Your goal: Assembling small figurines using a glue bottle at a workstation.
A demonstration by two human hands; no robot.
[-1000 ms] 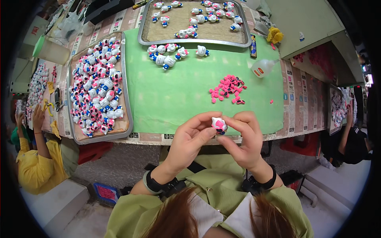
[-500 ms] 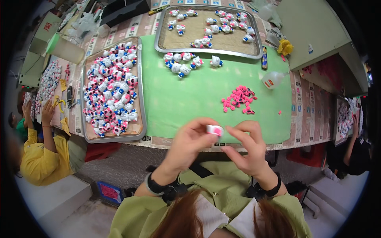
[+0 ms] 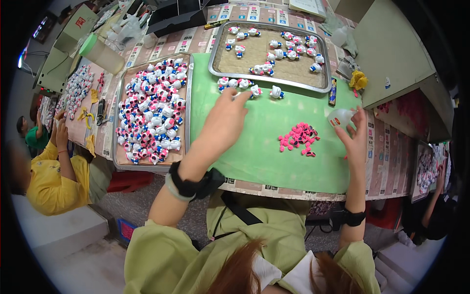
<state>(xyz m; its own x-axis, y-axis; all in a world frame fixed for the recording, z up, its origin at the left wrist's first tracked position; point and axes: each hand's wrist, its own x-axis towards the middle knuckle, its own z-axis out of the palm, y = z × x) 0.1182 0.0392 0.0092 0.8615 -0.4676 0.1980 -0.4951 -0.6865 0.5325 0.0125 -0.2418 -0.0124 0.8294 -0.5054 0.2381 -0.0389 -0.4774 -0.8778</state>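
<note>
A long tabletop covered with printed sheets carries a green mat, and the person sits at its near edge, looking down on it.

At the far edge of the mat stands a short row of small white figurines with pink and blue parts. The left hand reaches out to this row; its fingers are stretched forward and a little spread, and the fingertips are at the figurines, but I cannot tell if they pinch one of them. The right hand is at the right edge of the mat, and its fingers are curled around a small clear plastic bottle, which lies tilted in the grip. Both wrists wear a dark band.

Between the two hands, on the mat, lies a small heap of pink pieces, well apart from the row of figurines.

Behind the row stands a metal tray with few figurines scattered on a beige lining. To the left of the mat a second metal tray is packed with many figurines of the same kind. Beyond this tray, a person in a yellow shirt sits at the left end of the tabletop with raised hands.
</note>
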